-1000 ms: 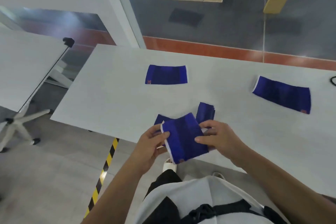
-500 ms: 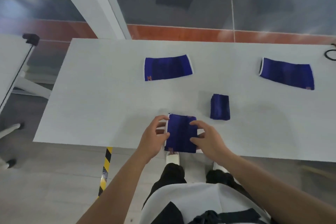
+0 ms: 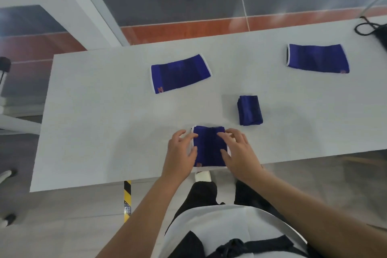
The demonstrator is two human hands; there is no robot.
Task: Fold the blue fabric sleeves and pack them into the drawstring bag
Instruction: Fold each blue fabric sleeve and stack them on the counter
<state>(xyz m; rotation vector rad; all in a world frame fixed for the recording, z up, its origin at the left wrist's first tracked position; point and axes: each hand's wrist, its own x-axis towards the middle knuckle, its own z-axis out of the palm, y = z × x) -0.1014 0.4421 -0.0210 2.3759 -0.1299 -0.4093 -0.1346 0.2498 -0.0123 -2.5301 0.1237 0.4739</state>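
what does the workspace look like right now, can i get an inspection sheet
surface: white table, flat, mostly bare.
job's things: sleeve under the hands lies flat at the near edge; folded sleeve sits just beyond it to the right; two unfolded sleeves lie farther back, one mid-table, one far right; black drawstring bag at the far right corner, cut off by the frame.
clutter: nothing seen.
hands: left hand and right hand rest on the sleeve's two sides, fingers spread, pressing rather than gripping.
cables: only the bag's black cord, looped on the table.
surroundings: second white table at left; yellow-black floor tape below the near edge.
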